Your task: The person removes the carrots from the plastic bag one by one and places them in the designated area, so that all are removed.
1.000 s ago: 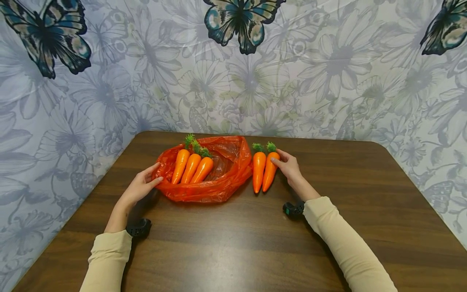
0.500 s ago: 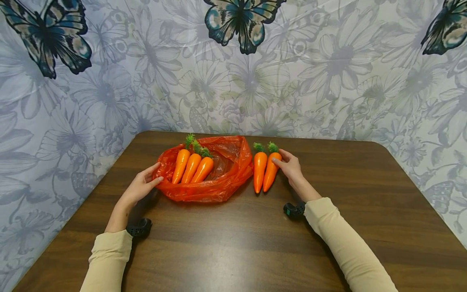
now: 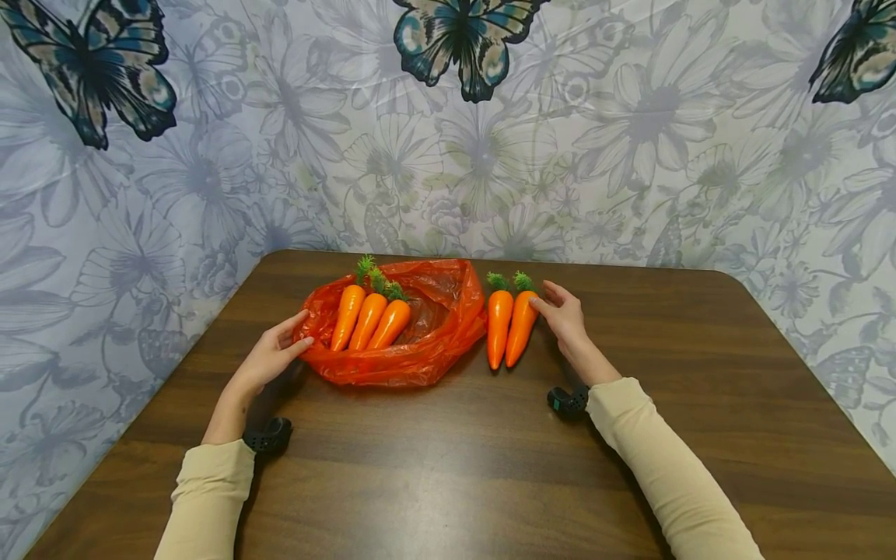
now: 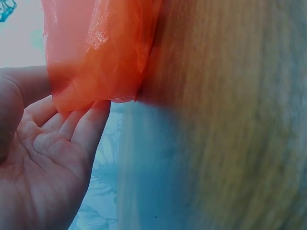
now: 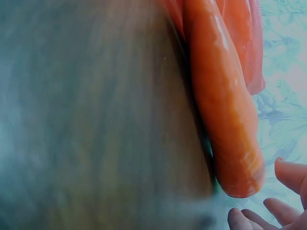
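A red plastic bag (image 3: 406, 367) stands with its mouth spread, three orange carrots (image 3: 369, 320) with green tops lying in it. My left hand (image 3: 269, 354) holds the bag's left side between thumb and fingers; in the left wrist view the thin film (image 4: 100, 57) covers the fingertips. Two more carrots lie side by side on the table to the right of the bag, a left one (image 3: 498, 330) and a right one (image 3: 521, 330). At the upper end of the right one is my right hand (image 3: 565, 315), its fingers spread and apart from the carrot (image 5: 223, 96) in the right wrist view.
Everything rests on a brown wooden table (image 3: 434, 482). Behind it hangs a pale flowered wall covering (image 3: 490, 179) with butterflies. Black wrist devices sit on both forearms, the left one (image 3: 268, 437) and the right one (image 3: 567, 403).
My right hand has let go of the right-hand carrot and drawn slightly away to the right, fingers opening. The left hand and the bag have stayed in place.
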A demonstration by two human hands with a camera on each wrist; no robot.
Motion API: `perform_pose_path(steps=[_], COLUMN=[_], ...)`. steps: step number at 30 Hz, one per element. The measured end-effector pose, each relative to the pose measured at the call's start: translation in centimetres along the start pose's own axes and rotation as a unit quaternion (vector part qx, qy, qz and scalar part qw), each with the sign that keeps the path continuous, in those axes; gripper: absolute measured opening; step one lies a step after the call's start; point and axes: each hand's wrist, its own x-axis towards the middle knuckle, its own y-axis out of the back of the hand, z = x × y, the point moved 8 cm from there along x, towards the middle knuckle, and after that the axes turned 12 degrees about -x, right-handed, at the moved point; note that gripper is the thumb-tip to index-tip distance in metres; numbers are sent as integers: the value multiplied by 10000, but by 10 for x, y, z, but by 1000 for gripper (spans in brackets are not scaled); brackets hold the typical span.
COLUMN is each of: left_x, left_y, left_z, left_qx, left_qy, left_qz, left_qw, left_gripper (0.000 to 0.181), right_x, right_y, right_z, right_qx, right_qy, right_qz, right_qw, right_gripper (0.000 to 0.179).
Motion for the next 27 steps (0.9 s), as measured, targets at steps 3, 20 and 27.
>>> perform_pose_path(steps=[3,20,27], left_x=[0,1,1], left_y=[1,1,2], left_z=[-1,0,-1], left_qx=[-53,-19,-44], left_qy=[32,-59,-52], left_qz=[4,33,22], left_qw=[10000,10000,10000], left_gripper=[62,61,62], right_x=[0,-25,-35], right_y=[1,-53,-107], right_z=[-6,-93,-110], right_qx=[5,838,1117], right_qy=[68,847,878], right_qz=[50,-468,-617], right_qw=[10000,9918,9879], right_gripper=[54,48,48])
